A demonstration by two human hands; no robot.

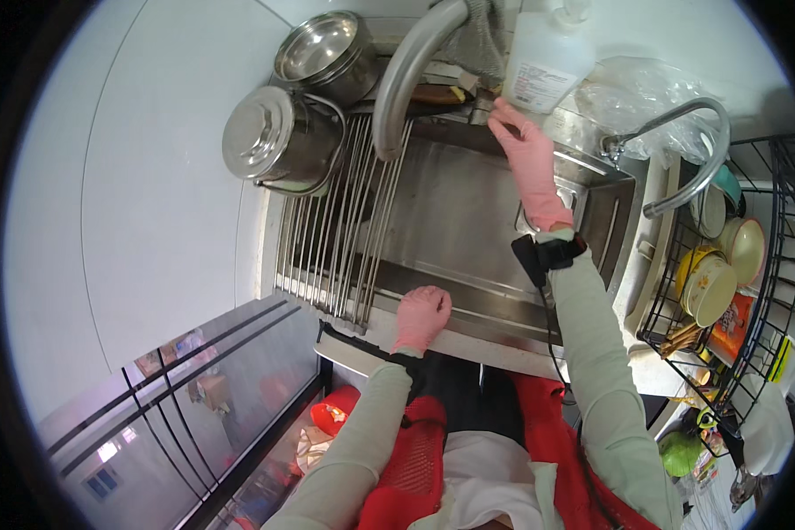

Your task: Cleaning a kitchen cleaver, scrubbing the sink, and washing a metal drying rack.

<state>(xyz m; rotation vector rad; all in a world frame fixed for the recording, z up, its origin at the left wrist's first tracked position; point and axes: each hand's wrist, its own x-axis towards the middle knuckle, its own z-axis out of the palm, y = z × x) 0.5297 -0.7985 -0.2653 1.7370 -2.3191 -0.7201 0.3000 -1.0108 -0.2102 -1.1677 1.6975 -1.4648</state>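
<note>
My right hand (522, 156), in a pink glove, reaches over the back edge of the stainless steel sink (457, 212); its fingertips are near the base of a white plastic pump bottle (543, 66). Whether they touch anything there cannot be told. My left hand (423, 317), gloved in pink too, rests curled at the sink's front rim; nothing shows in it. Between and above the hands arches a thick grey faucet spout (411, 79). A knife with a wooden handle (437, 94) lies behind the sink. The drain basket (566, 199) is partly hidden by my right wrist.
A rolled metal drying rack (334, 225) spans the sink's left side. Beside it stand a lidded steel pot (271, 142) and stacked steel bowls (324, 50). A thin curved tap (722, 132) and a black wire dish rack (762, 291) with bowls are at the right.
</note>
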